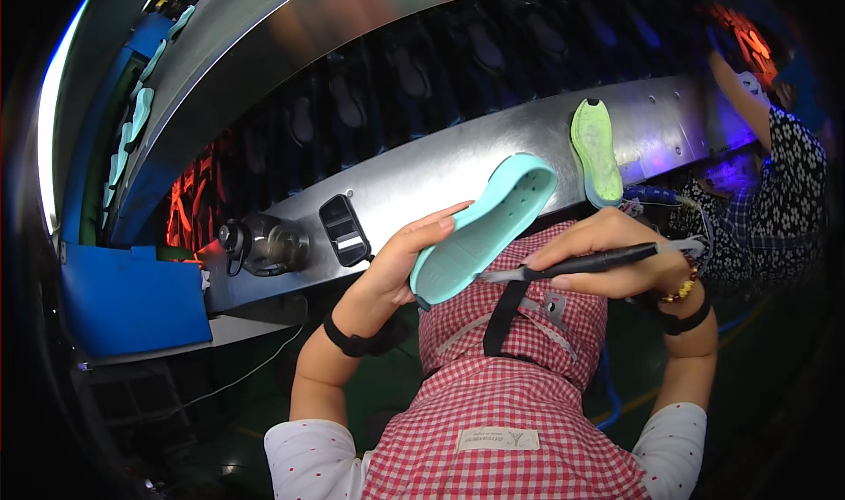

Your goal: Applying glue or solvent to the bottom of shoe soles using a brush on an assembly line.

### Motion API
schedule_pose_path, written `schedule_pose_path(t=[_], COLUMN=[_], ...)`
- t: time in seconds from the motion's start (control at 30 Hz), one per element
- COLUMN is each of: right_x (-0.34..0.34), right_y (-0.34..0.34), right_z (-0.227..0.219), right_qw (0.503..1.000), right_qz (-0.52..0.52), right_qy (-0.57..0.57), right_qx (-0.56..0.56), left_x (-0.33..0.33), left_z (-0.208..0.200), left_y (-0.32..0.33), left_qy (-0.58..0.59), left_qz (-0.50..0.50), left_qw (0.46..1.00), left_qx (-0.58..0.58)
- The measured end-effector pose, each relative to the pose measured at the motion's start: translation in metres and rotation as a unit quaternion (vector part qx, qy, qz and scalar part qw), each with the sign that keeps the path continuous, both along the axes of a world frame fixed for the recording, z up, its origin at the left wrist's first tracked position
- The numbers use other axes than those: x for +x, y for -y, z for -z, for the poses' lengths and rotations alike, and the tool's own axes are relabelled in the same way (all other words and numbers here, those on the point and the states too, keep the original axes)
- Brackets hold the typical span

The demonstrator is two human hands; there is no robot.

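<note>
My left hand [403, 252] is closed on a turquoise shoe sole [482, 234], gripping its left edge. The sole is tilted over my lap, its hollow side with small holes facing up. My right hand [607, 246] holds a black-handled brush [591, 263] like a pen. The pale bristle tip meets, or almost meets, the right rim of the sole near its lower end. A lime-green sole [597, 152] lies on the metal ledge [458, 148], beyond my right hand.
A phone-like black device [344, 230] and a clear bottle [277, 245] stand on the ledge to the left. Behind it, a dark conveyor [449, 51] carries several soles. Red-glowing heaters show at both ends. A co-worker's patterned sleeve [797, 165] is at right.
</note>
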State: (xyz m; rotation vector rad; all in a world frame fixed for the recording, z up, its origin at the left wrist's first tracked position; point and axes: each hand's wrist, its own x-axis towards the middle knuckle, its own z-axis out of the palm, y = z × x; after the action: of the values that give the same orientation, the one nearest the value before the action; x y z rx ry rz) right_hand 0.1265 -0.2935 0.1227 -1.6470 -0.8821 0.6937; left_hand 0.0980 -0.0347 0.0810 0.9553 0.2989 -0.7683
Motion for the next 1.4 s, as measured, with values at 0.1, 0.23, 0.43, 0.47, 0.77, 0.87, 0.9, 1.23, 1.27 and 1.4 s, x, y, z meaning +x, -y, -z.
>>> schedule_pose_path(t=[0.1,0.23,0.43,0.47,0.77,0.87,0.9,1.23,1.27,1.4], right_x=[-0.009,-0.011,-0.008,-0.007,0.002,0.002,0.001,-0.007,-0.004,0.006], right_y=[-0.026,-0.044,-0.053,-0.054,-0.055,-0.057,-0.057,-0.064,-0.063,-0.057], right_z=[0.008,0.013,0.026,0.026,0.029,0.029,0.029,0.036,0.035,0.036], right_qw=[0.993,0.964,0.953,0.951,0.95,0.947,0.943,0.94,0.948,0.951], right_qz=[0.091,0.211,0.244,0.25,0.276,0.292,0.304,0.338,0.318,0.307], right_qy=[-0.07,-0.157,-0.179,-0.179,-0.142,-0.137,-0.134,-0.048,-0.008,0.039], right_qx=[0.004,0.031,0.035,0.029,0.005,0.007,0.009,-0.006,-0.021,-0.025], left_x=[0.001,0.002,0.003,0.003,0.004,0.005,0.006,0.008,0.008,0.007], left_z=[-0.002,0.004,0.016,0.018,0.024,0.025,0.024,0.03,0.03,0.026], left_y=[0.021,0.025,0.028,0.028,0.032,0.031,0.032,0.029,0.028,0.028], left_qy=[0.003,0.025,0.054,0.054,0.086,0.09,0.084,0.084,0.084,0.095], left_qz=[-0.041,-0.057,-0.074,-0.073,-0.072,-0.065,-0.085,-0.111,-0.111,-0.101], left_qw=[0.997,0.997,0.996,0.996,0.992,0.992,0.992,0.989,0.989,0.986], left_qx=[-0.07,-0.036,0.002,0.002,0.054,0.056,0.039,0.045,0.045,0.088])
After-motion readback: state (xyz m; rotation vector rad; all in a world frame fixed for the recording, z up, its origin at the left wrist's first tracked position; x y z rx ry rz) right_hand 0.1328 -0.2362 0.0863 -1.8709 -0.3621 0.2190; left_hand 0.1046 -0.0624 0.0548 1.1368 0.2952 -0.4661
